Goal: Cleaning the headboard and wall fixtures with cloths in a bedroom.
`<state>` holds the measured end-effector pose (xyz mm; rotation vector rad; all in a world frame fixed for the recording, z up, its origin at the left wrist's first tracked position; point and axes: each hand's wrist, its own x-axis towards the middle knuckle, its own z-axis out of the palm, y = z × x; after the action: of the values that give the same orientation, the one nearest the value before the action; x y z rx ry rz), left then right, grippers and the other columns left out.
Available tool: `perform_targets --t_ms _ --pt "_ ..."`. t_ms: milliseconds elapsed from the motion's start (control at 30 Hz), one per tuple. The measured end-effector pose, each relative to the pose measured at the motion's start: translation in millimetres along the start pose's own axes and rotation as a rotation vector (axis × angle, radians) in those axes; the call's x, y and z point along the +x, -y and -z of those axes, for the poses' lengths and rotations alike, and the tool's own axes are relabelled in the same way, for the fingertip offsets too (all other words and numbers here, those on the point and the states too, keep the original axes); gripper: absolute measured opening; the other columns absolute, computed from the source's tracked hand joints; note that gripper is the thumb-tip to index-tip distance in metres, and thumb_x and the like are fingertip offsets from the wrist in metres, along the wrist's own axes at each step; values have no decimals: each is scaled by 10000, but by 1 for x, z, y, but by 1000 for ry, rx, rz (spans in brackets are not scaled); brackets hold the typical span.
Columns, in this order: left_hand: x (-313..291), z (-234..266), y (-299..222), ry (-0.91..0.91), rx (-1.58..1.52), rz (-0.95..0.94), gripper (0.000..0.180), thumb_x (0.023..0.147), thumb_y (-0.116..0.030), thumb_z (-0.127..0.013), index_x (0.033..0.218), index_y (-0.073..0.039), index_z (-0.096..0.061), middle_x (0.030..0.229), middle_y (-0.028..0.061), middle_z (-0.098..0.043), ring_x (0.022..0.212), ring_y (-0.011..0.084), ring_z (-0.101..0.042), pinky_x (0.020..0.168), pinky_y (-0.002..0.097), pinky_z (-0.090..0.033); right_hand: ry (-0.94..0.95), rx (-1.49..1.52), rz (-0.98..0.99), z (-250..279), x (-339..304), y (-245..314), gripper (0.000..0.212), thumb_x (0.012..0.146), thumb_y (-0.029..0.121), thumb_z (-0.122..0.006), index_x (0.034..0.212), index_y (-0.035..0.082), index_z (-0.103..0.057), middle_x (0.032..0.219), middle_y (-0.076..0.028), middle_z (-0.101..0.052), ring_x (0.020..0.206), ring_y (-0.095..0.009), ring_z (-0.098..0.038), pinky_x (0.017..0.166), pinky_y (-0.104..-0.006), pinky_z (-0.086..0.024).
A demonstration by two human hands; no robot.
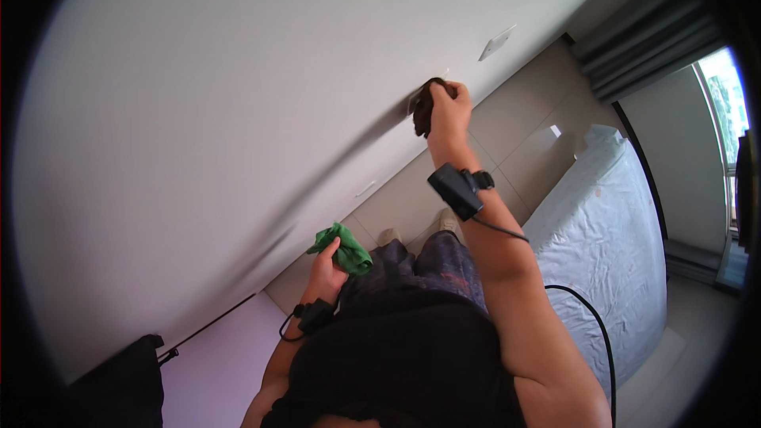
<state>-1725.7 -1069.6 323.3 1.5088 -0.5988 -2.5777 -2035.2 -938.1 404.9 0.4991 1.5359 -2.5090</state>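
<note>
A dark brown cloth (423,117) is bunched in my right hand (450,113), which reaches forward with its fingers closed. The cloth is pressed to the white wall (238,111) over a wall plate (411,103), of which only an edge shows. Lower and closer to my body, my left hand (325,273) grips a crumpled green cloth (349,254), apart from the wall. A second white wall plate (497,43) sits farther along, beyond my right hand.
To my right stands a large, low piece under a wrinkled pale cover (594,222). A black cable (593,315) curves along it. Grey curtains (642,32) hang by a window (723,95). Something black (119,384) is at the lower left. Tiled floor (404,194) lies below.
</note>
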Motion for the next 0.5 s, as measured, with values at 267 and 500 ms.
perform_targets --t_ms 267,500 --pt "3 7 -2 3 -14 16 164 858 -84 -559 1021 -62 -549 975 78 -598 914 230 -581 823 403 -477 -11 4 -13 0 1 -4 176 782 87 -577 923 6 -508 799 -47 -555 722 -116 -504 656 -249 -429" --pt "1 2 -1 -6 4 3 171 859 -85 -560 1028 -61 -549 980 77 -597 919 229 -578 834 404 -472 4 37 125 3 6 -27 176 781 88 -574 915 -5 -507 843 -47 -553 735 -109 -495 654 -246 -427"
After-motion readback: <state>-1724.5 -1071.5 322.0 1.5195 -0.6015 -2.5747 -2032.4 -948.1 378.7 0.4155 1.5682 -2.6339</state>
